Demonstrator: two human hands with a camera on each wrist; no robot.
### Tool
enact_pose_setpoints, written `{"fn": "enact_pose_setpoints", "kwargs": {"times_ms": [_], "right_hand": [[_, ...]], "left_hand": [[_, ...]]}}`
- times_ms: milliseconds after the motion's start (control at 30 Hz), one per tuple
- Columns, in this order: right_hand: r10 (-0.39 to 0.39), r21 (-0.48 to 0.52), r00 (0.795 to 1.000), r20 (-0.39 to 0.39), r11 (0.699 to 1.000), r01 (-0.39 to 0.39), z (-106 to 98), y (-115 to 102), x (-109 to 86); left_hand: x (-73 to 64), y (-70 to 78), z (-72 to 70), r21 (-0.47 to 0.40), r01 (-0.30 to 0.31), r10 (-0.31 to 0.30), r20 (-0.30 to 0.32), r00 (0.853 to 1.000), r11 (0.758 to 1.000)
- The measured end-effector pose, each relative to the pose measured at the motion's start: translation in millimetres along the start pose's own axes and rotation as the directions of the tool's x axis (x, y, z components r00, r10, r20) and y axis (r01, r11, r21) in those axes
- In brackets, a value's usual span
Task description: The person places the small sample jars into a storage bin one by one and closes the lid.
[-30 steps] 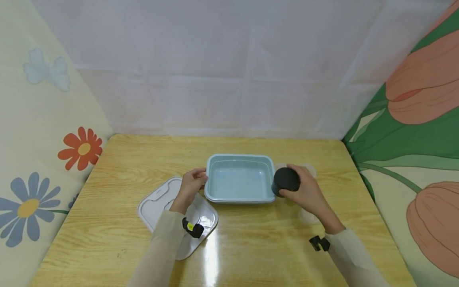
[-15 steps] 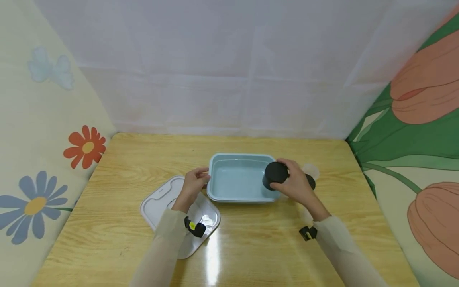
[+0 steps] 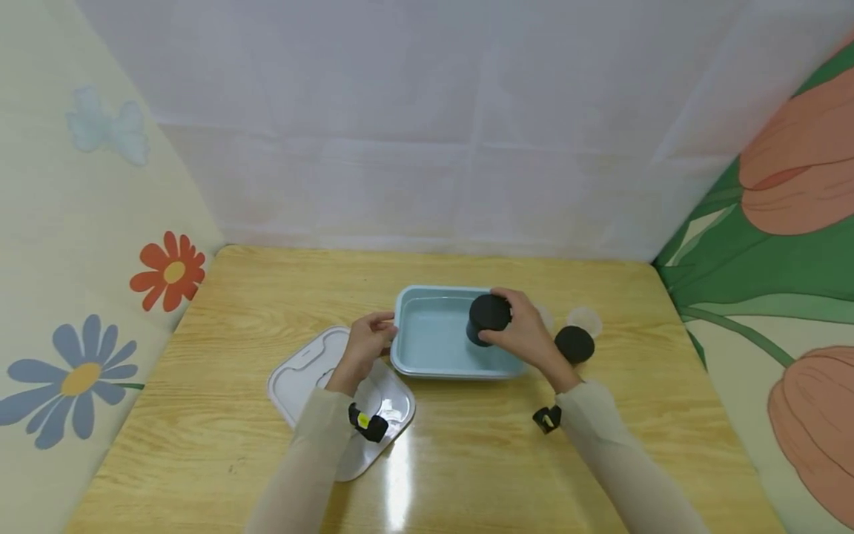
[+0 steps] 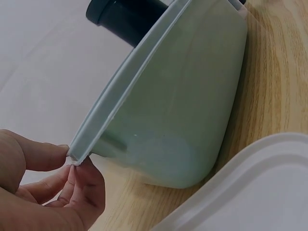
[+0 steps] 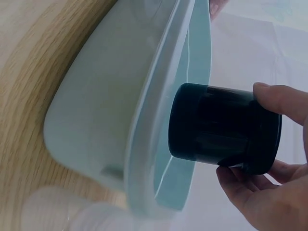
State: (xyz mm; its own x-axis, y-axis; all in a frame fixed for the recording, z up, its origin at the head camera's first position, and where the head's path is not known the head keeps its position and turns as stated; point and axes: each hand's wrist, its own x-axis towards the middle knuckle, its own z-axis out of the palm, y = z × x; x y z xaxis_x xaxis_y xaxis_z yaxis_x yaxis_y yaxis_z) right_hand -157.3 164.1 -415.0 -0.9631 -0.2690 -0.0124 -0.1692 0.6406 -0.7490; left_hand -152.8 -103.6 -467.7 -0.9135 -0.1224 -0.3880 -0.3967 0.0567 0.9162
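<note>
A light blue plastic tub (image 3: 430, 337) stands on the wooden table. My left hand (image 3: 363, 345) pinches its left rim; the left wrist view shows the thumb above the rim (image 4: 113, 106) and curled fingers beneath. Over the tub's right half, my right hand (image 3: 530, 334) holds a dark jar with a black lid (image 3: 489, 313). Thumb and fingers grip the lid end, and the dark body (image 5: 219, 127) points down into the tub. In the right wrist view the jar's lower end overlaps the tub opening. The tub's inside looks bare apart from the jar.
A white tub lid (image 3: 303, 374) lies flat at the left, partly under my left forearm. Right of the tub stand another black-lidded jar (image 3: 574, 345) and translucent round containers (image 3: 587, 321), partly hidden by my right hand. A white cloth (image 3: 400, 148) hangs behind the table.
My right hand has carried the black jar leftward, from beside the tub's right rim to over its inside. A second black jar has come into sight. My left hand stays at the rim.
</note>
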Motion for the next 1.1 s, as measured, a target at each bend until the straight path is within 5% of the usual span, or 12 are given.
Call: {"fn": "enact_pose_setpoints", "kwargs": {"times_ms": [700, 1100], "right_hand": [[0.020, 0.043, 0.998, 0.061, 0.999, -0.022, 44, -16, 34.1], [-0.006, 0.012, 1.000, 0.018, 1.000, 0.006, 70, -10, 50.0]], "left_hand": [[-1.8, -2.1, -0.9, -0.018, 0.005, -0.005, 0.007, 1.000, 1.000], [-1.8, -3.1, 0.1, -0.012, 0.021, -0.021, 0.007, 1.000, 1.000]]}}
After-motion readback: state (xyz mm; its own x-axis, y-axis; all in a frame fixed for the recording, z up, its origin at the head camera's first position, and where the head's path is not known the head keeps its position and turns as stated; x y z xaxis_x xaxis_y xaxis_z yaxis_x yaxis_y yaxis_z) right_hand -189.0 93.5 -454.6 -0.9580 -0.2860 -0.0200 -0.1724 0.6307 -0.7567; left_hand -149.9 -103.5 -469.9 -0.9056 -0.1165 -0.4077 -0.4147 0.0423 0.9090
